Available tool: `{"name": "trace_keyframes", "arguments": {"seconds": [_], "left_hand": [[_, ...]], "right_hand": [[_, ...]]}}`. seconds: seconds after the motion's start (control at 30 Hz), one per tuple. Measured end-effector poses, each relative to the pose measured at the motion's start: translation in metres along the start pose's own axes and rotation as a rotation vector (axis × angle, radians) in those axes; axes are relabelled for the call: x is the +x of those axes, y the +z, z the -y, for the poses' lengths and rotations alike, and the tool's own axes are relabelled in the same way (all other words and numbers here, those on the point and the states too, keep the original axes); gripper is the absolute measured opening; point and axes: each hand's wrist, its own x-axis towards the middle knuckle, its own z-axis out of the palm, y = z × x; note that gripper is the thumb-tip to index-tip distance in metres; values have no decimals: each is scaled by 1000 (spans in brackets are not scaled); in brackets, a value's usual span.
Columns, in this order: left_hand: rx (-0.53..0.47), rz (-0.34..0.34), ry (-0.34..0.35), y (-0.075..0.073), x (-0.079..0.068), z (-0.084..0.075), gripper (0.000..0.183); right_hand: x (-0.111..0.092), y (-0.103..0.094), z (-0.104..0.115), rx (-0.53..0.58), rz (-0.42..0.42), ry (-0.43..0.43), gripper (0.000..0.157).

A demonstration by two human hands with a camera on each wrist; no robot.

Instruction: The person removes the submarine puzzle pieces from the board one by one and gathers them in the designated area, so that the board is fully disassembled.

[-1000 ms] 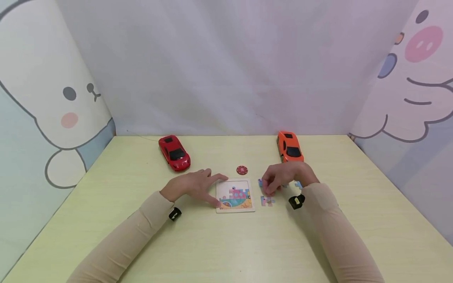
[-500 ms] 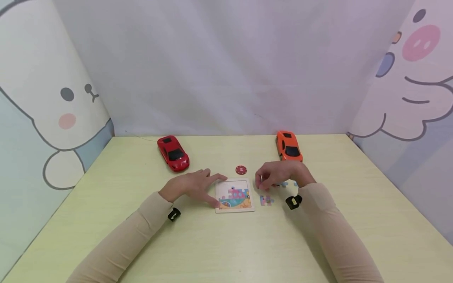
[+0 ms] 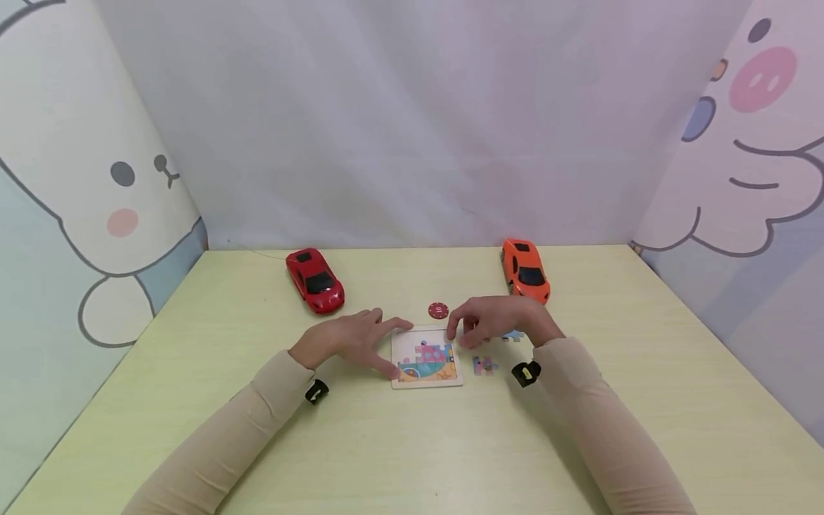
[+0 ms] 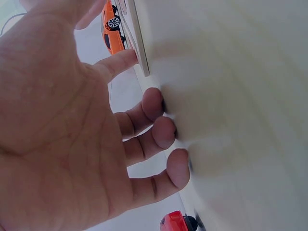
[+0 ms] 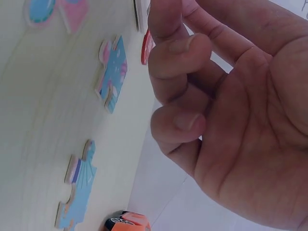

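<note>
My left hand rests at the left side of a small square puzzle board. Its thumb touches the lower left and its index finger the top edge. In the left wrist view the other fingers are loosely bent beside the board. Inside the board, joined pieces show a pink, teal and yellow picture; the upper left is bare. My right hand has its index finger over the board's right edge, thumb close by. Its fingertips leave the right wrist view, so I cannot tell whether it pinches a piece.
Right of the board lie loose puzzle pieces: a pinkish one, a blue one with pink and another blue one. A red chip lies behind the board. A red toy car and an orange one stand farther back.
My right hand has moved left from the loose pieces to the board's right edge, its thumb and index finger now farther apart. My left hand has stayed on the board.
</note>
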Motion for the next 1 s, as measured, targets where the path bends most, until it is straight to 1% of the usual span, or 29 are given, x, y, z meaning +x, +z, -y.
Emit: {"name": "trace_keyframes", "arguments": {"seconds": [0.2,0.4,0.67,0.83,1.0], "left_hand": [[8,1,0,-1,0,-1,87],[3,6,-2,-1,0,-1,86],[8,6,6,-3,-1,-1,87],[21,11,9,-4,0,-1,87],[16,15,9,-3,-1,-1,87]], "right_hand": [[3,4,6,-16,-10,9,20],[6,9,8,-57,-19,-10,22],[7,14,17,-127,-25,-27,34],[11,17,19,-127,-24,-33,34],[15,23,20,-110,-22,-18,34]]}}
